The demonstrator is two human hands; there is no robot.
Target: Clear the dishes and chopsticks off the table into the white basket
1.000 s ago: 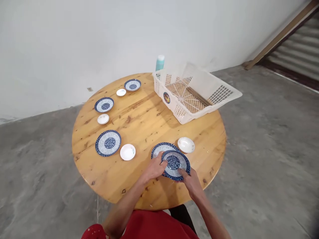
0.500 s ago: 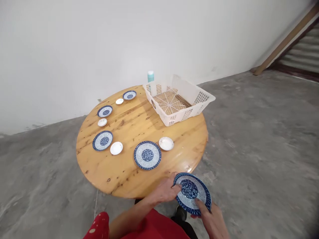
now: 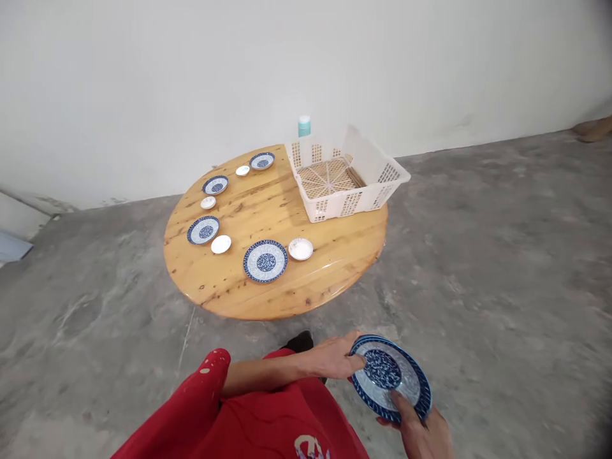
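Note:
Both my hands grip a small stack of blue-and-white plates (image 3: 382, 370) above the floor, off the table's near edge. My left hand (image 3: 337, 357) holds the left rim, thumb on top. My right hand (image 3: 421, 424) clasps the lower right rim, its thumb lying on the upper plate's face and its other fingers mostly hidden beneath. How many plates are in the stack I cannot tell. On the round wooden table (image 3: 268, 210) the nearest plate (image 3: 266, 261) has a small white dish (image 3: 301, 249) at its right side. Another plate (image 3: 203, 230) sits farther left beside a white dish (image 3: 220, 244).
Two more plates, one nearer (image 3: 215, 185) and one farther (image 3: 262, 160), lie with small dishes along the table's far left. A white plastic basket (image 3: 351, 204) with thin brown sticks inside stands at the back right. Behind it is a light blue bottle (image 3: 304, 126). A white wall runs behind.
My view has shifted back and to the right, so the table appears farther off. Both hands still hold the plate stack, now farther from the table edge.

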